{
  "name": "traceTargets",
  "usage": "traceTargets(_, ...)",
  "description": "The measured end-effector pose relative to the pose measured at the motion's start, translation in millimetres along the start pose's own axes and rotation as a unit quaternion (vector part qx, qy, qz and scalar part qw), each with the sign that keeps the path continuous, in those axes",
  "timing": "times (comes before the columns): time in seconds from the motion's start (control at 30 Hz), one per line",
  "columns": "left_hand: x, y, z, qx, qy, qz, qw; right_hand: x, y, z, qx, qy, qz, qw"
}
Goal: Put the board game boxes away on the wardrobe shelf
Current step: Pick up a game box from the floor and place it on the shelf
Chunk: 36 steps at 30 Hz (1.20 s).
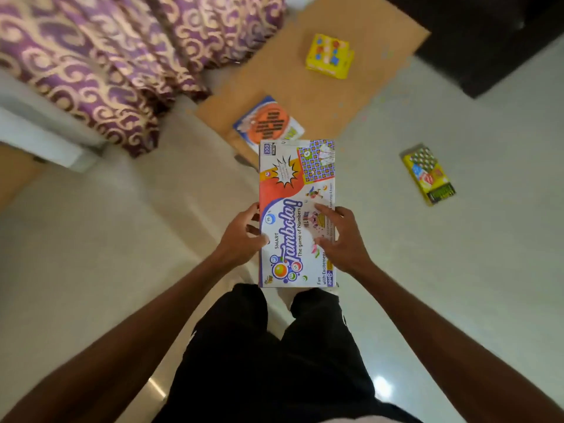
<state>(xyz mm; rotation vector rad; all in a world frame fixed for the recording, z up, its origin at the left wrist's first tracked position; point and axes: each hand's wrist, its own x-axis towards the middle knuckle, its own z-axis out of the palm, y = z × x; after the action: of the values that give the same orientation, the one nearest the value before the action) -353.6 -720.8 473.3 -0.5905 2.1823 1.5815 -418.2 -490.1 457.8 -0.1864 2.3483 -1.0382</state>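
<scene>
Head view: we hold the Tambola box (297, 190), left hand (241, 236) gripping its nine o'clock edge, right hand (341, 239) clasping three o'clock, above pale floor (122, 239); cardboard sheet (351, 96) at twelve.

**Tambola box held over the floor**

Both hands held the Tambola box (294, 184) flat above the floor (457, 270): the left hand (244, 239) gripped its left edge and the right hand (343, 242) its right edge. Beyond it, a yellow box (329, 56) and an orange-and-blue box (268, 123) lay on a cardboard sheet (351, 102). A yellow-green box (427, 175) lay on the floor, well apart to the right.
</scene>
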Motion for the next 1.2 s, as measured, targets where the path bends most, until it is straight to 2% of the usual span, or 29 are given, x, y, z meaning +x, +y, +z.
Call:
traceTargets(0.3, -84.7, -98.2, -189.4, -0.071, 0.212, -0.027, 0.974, 48.3, -181.8, 159.6, -0.076, -0.138, -0.149, 0.976)
traceTargets(0.5, -149.9, -167.1, -276.4, -0.132, 0.374, -0.078, 0.915, 67.7, -302.8, 275.4, -0.161, -0.26, -0.241, 0.921)
traceTargets(0.67, -202.1, -215.9, -337.7, -0.185, 0.492, -0.13, 0.841, 78.7, -395.9, 380.3, -0.21, -0.362, -0.323, 0.849)
traceTargets(0.97, -293.0, -292.0, -412.4, -0.252, 0.619, -0.229, 0.708, 50.0, -516.8, 569.0, -0.276, -0.498, -0.433, 0.698)
traceTargets(1.07, -334.7, -320.0, -424.3, -0.3, 0.66, -0.266, 0.636, 16.7, -546.1, 637.6, -0.298, -0.537, -0.473, 0.631)
traceTargets(1.2, -388.7, -354.6, -435.3, -0.338, 0.705, -0.276, 0.559, -40.9, -576.0, 716.7, -0.324, -0.58, -0.494, 0.561)
